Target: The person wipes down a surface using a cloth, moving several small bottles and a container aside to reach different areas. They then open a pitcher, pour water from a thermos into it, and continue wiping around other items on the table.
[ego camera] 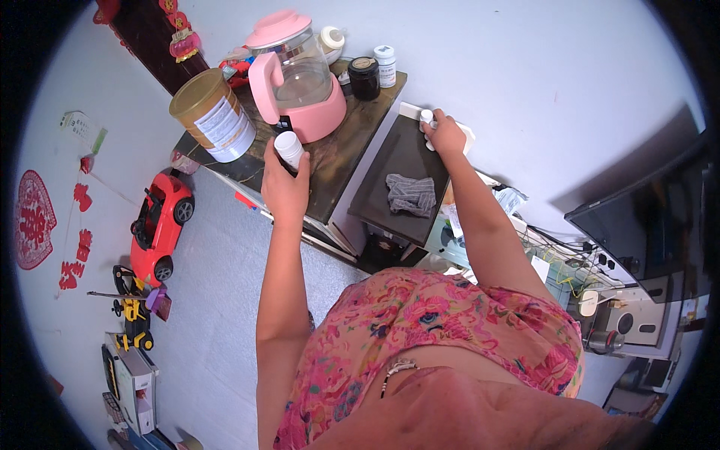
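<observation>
My left hand (pixel 285 185) grips a white plastic bottle (pixel 289 147) by its sides, over the front edge of the dark marble-patterned cabinet top (pixel 332 185). Just behind the bottle stands a pink electric glass kettle (pixel 298 84), with a gold-lidded tin can (pixel 216 118) to its left. My right hand (pixel 446 135) is at the far end of the lower dark shelf, its fingers around a small white bottle (pixel 427 116); other white items beside it are partly hidden by the hand. A crumpled grey striped cloth (pixel 410 194) lies on that shelf, nearer to me.
A black-lidded jar (pixel 364 79), a white labelled bottle (pixel 386 66) and a baby bottle (pixel 332 40) stand along the wall side of the cabinet. A television (pixel 647 219) and cables are at right. A red toy car (pixel 162 228) stands on the floor at left.
</observation>
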Action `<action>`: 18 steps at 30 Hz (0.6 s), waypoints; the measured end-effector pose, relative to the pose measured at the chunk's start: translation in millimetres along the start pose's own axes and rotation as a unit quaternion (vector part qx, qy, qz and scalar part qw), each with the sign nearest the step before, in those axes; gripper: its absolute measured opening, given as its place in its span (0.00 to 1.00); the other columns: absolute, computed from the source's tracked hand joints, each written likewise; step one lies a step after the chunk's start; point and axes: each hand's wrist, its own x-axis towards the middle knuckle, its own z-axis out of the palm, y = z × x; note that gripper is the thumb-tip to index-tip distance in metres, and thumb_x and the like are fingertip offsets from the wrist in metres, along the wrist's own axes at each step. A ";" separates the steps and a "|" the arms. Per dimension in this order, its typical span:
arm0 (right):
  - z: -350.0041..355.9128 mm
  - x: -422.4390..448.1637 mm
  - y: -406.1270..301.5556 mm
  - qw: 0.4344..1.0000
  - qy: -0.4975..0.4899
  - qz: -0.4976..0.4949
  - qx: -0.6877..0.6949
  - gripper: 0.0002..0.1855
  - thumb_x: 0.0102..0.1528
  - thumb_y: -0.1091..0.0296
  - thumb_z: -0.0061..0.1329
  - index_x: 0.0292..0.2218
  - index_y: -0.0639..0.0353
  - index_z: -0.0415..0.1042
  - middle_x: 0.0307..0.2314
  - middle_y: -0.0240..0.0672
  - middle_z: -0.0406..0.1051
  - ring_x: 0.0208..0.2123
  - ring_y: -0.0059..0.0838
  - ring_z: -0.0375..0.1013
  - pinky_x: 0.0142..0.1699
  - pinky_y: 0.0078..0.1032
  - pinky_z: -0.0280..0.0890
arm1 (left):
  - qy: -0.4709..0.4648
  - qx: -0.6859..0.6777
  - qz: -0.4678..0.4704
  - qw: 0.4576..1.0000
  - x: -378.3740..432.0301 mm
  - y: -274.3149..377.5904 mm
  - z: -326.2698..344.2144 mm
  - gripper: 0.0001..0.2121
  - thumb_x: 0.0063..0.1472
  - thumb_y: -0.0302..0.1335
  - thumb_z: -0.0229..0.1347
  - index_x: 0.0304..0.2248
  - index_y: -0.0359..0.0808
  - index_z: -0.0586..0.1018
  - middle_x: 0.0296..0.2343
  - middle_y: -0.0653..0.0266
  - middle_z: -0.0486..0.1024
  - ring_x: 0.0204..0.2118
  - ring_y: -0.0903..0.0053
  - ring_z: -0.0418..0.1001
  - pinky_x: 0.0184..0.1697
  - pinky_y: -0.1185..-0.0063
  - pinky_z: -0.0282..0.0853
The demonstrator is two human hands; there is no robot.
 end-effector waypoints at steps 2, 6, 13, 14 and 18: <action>5.9 2.7 4.1 1.000 0.008 -0.008 0.009 0.25 0.55 0.46 0.55 0.50 0.46 0.70 0.41 0.42 0.75 0.43 0.46 0.77 0.43 0.44 0.71 | -0.002 -0.001 -0.001 1.000 1.1 0.4 0.5 0.34 0.59 0.38 0.63 0.59 0.31 0.65 0.50 0.42 0.75 0.52 0.49 0.74 0.54 0.63 0.69; 11.9 -0.9 8.0 0.996 0.043 -0.066 0.050 0.23 0.54 0.48 0.55 0.47 0.49 0.71 0.41 0.42 0.76 0.41 0.46 0.77 0.43 0.44 0.71 | -0.008 0.001 -0.011 1.000 0.8 1.0 -1.9 0.33 0.59 0.38 0.63 0.59 0.31 0.66 0.50 0.43 0.75 0.52 0.50 0.74 0.54 0.63 0.69; -54.1 -22.7 -55.9 0.952 0.069 -0.134 0.265 0.24 0.52 0.52 0.60 0.45 0.56 0.75 0.34 0.44 0.78 0.38 0.45 0.78 0.42 0.37 0.71 | 0.002 0.011 -0.013 1.000 -1.3 -3.4 -0.7 0.32 0.59 0.39 0.63 0.58 0.32 0.68 0.49 0.45 0.75 0.51 0.50 0.75 0.53 0.63 0.70; -71.0 -25.0 -72.3 0.952 0.066 -0.136 0.265 0.24 0.52 0.52 0.60 0.45 0.56 0.75 0.34 0.44 0.78 0.38 0.45 0.78 0.42 0.37 0.71 | 0.006 0.010 -0.001 1.000 -1.6 -4.8 0.7 0.31 0.59 0.38 0.63 0.57 0.32 0.69 0.49 0.45 0.75 0.51 0.51 0.74 0.53 0.63 0.70; -107.7 -43.4 -138.1 0.932 -0.022 -0.258 0.252 0.24 0.53 0.54 0.60 0.47 0.57 0.74 0.35 0.42 0.78 0.38 0.43 0.79 0.43 0.34 0.71 | 0.035 0.005 0.028 0.999 -2.4 -10.2 2.8 0.28 0.59 0.35 0.63 0.55 0.31 0.70 0.48 0.46 0.75 0.51 0.51 0.74 0.54 0.63 0.69</action>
